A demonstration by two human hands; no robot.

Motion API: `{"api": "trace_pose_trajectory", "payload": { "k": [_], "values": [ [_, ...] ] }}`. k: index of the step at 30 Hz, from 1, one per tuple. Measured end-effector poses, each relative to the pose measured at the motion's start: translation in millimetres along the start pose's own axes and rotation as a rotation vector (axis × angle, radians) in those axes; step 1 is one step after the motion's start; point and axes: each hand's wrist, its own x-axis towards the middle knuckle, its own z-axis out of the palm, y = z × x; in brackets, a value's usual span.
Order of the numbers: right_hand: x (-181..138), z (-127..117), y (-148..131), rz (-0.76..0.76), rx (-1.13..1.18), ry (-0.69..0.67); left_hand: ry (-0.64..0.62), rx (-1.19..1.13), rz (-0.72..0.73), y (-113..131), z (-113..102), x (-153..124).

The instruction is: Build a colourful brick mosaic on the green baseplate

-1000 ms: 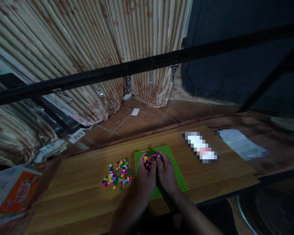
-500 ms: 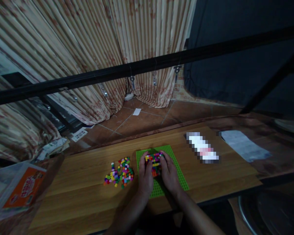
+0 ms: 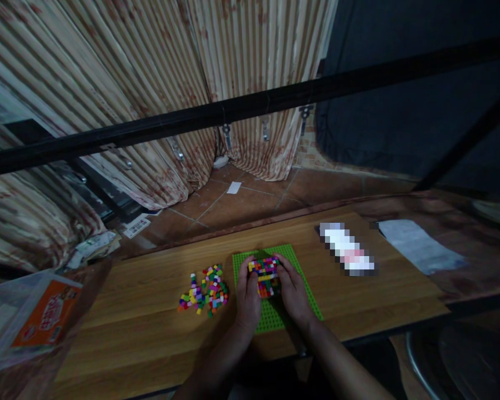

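A block of small multicoloured bricks (image 3: 267,272) is held between my two hands over the green studded baseplate (image 3: 284,253). My left hand (image 3: 249,294) grips its left side, the thumb lying along the near face. My right hand (image 3: 292,286) wraps round the right side with fingers curled at the far edge. A dark gap shows in the block's lower right part. Whether the block touches the baseplate cannot be made out. To the left, a loose pile of small coloured bricks (image 3: 210,294) lies on the wooden table.
A pixelated bright rectangular object (image 3: 345,249) lies on the wooden table (image 3: 150,311), right of the baseplate. Beyond the table's right end is a white sheet (image 3: 420,244). A clear plastic container with an orange label (image 3: 45,314) stands at the left. A black bar (image 3: 266,103) crosses beyond the table.
My right thumb has moved off the block's near face, so more of its lower right part shows. The view has shifted slightly.
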Motion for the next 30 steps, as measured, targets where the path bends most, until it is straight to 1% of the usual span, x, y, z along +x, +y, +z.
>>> {"api": "trace_pose_trajectory", "payload": {
  "k": [3, 9, 14, 17, 24, 30],
  "values": [
    [0.4, 0.3, -0.5, -0.006, -0.018, 0.001, 0.015, 0.029, 0.038, -2.3, -0.2, 0.6],
    [-0.3, 0.1, -2.9, 0.010, -0.037, -0.007, -0.018, -0.029, -0.045, 3.4, -1.7, 0.1],
    [-0.1, -1.4, -9.7, 0.048, 0.035, -0.019, 0.007, -0.046, -0.011, 3.8, -6.1, 3.1],
    [0.7, -2.2, -13.0, 0.059, 0.053, -0.036, 0.003, -0.050, -0.026, 2.1, -7.4, 4.4],
    [1.1, -2.2, -13.9, 0.041, 0.032, -0.030, -0.001, -0.067, -0.078, -1.9, -6.3, 5.7],
    [2.7, -2.0, -15.6, 0.045, 0.004, -0.015, 0.016, -0.052, -0.075, -1.3, -4.1, 5.9]
  ]
}}
